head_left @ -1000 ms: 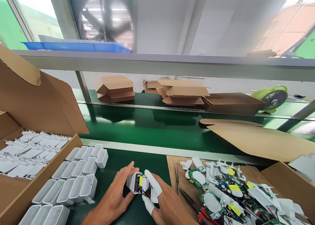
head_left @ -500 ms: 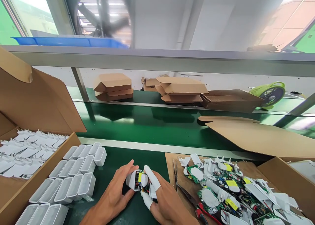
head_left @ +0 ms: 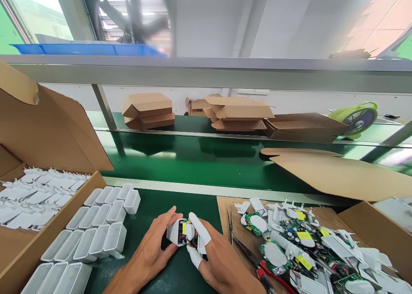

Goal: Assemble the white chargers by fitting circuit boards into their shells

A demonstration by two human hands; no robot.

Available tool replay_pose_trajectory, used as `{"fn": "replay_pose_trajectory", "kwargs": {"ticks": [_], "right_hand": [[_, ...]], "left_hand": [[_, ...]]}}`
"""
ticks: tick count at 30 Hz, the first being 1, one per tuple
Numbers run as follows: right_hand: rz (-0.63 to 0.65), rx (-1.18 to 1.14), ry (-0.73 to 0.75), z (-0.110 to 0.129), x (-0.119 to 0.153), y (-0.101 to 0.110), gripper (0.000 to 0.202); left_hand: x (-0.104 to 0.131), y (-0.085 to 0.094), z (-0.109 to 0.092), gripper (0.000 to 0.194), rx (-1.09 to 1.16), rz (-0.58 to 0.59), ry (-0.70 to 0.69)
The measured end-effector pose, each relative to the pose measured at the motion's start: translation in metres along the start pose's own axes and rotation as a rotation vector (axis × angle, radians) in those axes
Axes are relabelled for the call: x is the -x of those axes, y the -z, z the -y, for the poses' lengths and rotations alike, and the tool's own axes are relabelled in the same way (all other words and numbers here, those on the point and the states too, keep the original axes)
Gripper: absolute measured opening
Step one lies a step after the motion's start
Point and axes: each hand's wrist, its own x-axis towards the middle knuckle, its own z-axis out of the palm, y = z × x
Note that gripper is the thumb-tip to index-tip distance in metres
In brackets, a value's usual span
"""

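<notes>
Fingers of the left hand point(head_left: 149, 247) curl, thumb opposed, around a white case point(head_left: 173, 232) over the bench point(head_left: 199, 204); the right hand's point(head_left: 222, 259) covered fingers point(head_left: 200, 229) pinch parts point(head_left: 190, 231) at its right end. Small white tubs point(head_left: 116, 238) stand in rows leftward, loose circuit boards point(head_left: 274, 254) heaped rightward.

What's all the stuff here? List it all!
gadget: 1, white and yellow, front middle
tubs: many, white, left
parts: many, white, left and right
boards: several, green, right
pliers: 1, black and red, right
tweezers: 1, silver, beside pliers
boxes: several, brown, sides and back
small fan: 1, green, back right
big fan: 1, grey, top left
tray: 1, blue, top left
table: 1, green, below
left hand: 1, bare, on gadget
right hand: 1, white finger covers, on gadget
</notes>
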Motion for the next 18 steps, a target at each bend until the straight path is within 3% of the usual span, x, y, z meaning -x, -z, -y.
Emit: {"fn": "replay_pose_trajectory", "kwargs": {"ticks": [6,13,18], "right_hand": [[0.040,-0.002,-0.007,0.002,-0.002,-0.002,0.088],[-0.053,-0.044,-0.068,0.011,-0.007,0.012,0.035],[-0.032,-0.179,-0.053,0.004,-0.006,0.016,0.045]], "left_hand": [[0.000,0.000,-0.001,0.085,0.009,-0.021,-0.025],[0.003,-0.008,-0.007,0.086,0.239,0.158,-0.031],[-0.001,-0.007,-0.011,0.071,0.357,0.007,-0.030]]}}
